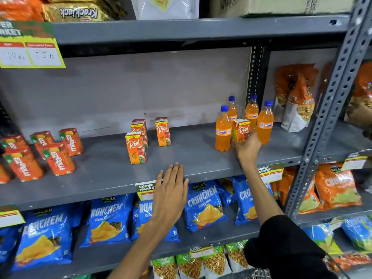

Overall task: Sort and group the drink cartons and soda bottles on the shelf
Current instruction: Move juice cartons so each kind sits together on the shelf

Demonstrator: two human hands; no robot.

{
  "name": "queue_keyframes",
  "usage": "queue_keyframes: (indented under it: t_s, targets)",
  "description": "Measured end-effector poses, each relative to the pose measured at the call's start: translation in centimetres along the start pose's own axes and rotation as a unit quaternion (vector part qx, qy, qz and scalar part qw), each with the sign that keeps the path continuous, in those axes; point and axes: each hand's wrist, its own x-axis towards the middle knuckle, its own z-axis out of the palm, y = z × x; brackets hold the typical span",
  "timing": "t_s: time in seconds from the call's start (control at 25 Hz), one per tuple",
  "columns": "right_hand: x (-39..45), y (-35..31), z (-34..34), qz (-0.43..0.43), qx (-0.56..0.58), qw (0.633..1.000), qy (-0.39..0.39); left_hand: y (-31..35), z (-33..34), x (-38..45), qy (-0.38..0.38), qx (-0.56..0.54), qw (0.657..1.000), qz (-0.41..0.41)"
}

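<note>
On the grey middle shelf [112,178] stand three orange Real apple cartons [136,148] near the centre. Several red Maaza cartons [58,159] stand at the left. Several orange Fanta bottles [223,129] with blue caps are grouped at the right. My right hand [246,147] is shut on another Real carton [241,130], held upright among the bottles. My left hand [171,190] is open, fingers spread flat over the shelf's front edge, holding nothing.
Snack bags [296,97] stand right of the bottles, behind a perforated grey upright [326,109]. Blue Crunchem chip bags [108,222] fill the shelf below. Biscuit packs and a cardboard box sit on the shelf above. Price tags hang from shelf edges.
</note>
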Motion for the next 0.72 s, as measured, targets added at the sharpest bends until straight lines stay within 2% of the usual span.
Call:
queue_keyframes:
  t_s: [0.2, 0.36, 0.56, 0.72]
  targets:
    - [-3.5, -1.0, -1.5, 0.015, 0.015, 0.999, 0.027, -0.6, -0.7, -0.2, 0.005, -0.005, 1.0, 0.021]
    - [-7.7, -2.4, -1.5, 0.001, 0.04, 0.999, 0.014, -2.1, -1.2, -0.8, 0.008, -0.015, 1.0, 0.009]
    - [-12.1, -5.7, 3.1, -0.042, 0.068, 0.992, -0.1, -6.0, -1.6, -1.9, 0.013, -0.011, 1.0, -0.025]
    - [-13.8, -8.8, 8.5, -0.057, 0.046, 0.981, -0.181, -7.5, -1.7, -2.3, 0.007, -0.003, 1.0, -0.025]
